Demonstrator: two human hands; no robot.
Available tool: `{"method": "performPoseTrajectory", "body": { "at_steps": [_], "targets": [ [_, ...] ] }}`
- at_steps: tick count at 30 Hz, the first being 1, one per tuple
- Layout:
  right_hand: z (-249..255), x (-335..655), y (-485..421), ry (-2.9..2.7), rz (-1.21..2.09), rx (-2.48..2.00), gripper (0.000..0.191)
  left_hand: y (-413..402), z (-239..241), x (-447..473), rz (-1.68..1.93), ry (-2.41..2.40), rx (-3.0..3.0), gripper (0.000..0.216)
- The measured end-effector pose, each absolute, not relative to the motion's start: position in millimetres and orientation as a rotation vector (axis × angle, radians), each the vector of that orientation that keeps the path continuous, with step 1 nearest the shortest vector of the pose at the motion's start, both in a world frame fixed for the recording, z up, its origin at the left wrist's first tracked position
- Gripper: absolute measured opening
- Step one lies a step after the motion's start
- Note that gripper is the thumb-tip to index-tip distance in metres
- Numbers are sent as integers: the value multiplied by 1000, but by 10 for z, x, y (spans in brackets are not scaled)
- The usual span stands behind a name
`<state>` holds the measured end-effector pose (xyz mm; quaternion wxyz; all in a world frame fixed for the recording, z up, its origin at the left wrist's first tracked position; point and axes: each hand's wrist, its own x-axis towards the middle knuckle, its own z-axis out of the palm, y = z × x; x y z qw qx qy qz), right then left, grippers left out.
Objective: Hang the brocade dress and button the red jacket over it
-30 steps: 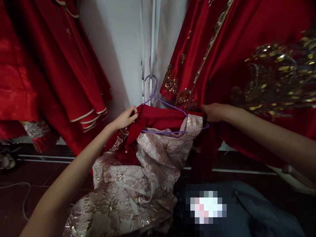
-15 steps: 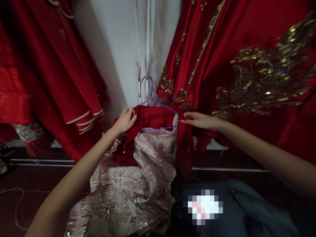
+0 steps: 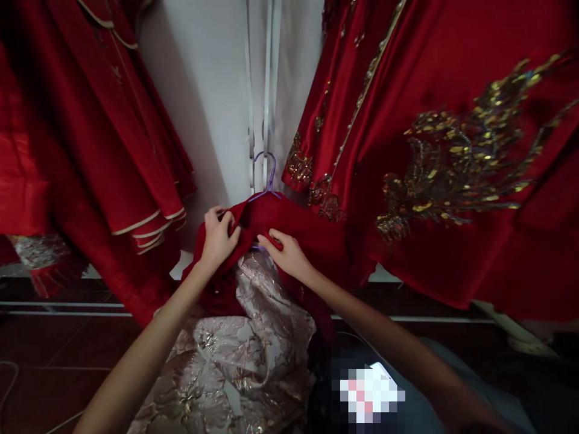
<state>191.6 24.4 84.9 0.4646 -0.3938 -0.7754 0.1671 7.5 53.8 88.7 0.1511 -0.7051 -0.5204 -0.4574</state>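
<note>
A dark red garment [image 3: 312, 235] with a pale pink and gold brocade lining [image 3: 253, 343] hangs over a purple wire hanger [image 3: 266, 175], whose hook shows in front of the white wall. My left hand [image 3: 218, 236] is closed on the red cloth at the left shoulder of the hanger. My right hand [image 3: 286, 253] lies on the red cloth at the neckline, fingers bent and pressing the fabric near the hanger's bar. The two hands are close together at the collar.
Red satin robes with cream piping [image 3: 113, 150] hang at the left. A red gown with gold embroidery [image 3: 452, 163] hangs at the right. White vertical rails [image 3: 257, 90] run up the wall between them. Dark red floor [image 3: 54, 343] lies below.
My right hand has moved left from the hanger's right end to the neckline beside my left hand. The red cloth now covers most of the hanger and the lining.
</note>
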Motion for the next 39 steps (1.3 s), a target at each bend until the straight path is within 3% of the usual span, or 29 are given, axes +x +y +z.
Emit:
{"method": "performPoseTrajectory", "body": {
  "at_steps": [9, 17, 19, 23, 27, 34, 39],
  "targets": [
    [711, 2109, 214, -1681, 848, -746, 16, 184, 687, 170, -2072, -1652, -1693, 18],
    [688, 1852, 319, -1520, 1077, -763, 4, 162, 709, 738, -1936, -1639, -2163, 19],
    [632, 1864, 361, -1468, 1082, -784, 6, 202, 564, 776, -2024, -1623, -2134, 16],
    [543, 1902, 420, -1380, 1057, -823, 13, 199, 313, 750, -2064, -1586, -2079, 37],
    [515, 1914, 396, -1384, 1070, -766, 16, 162, 258, 662, -2019, -1585, -2206, 45],
    [451, 2025, 287, -1538, 1035, -670, 24, 164, 224, 570, -2650, -1411, -2216, 31],
    [451, 2042, 247, -1593, 885, -751, 29, 144, 224, 572, -2756, -1435, -2308, 25]
  ]
}}
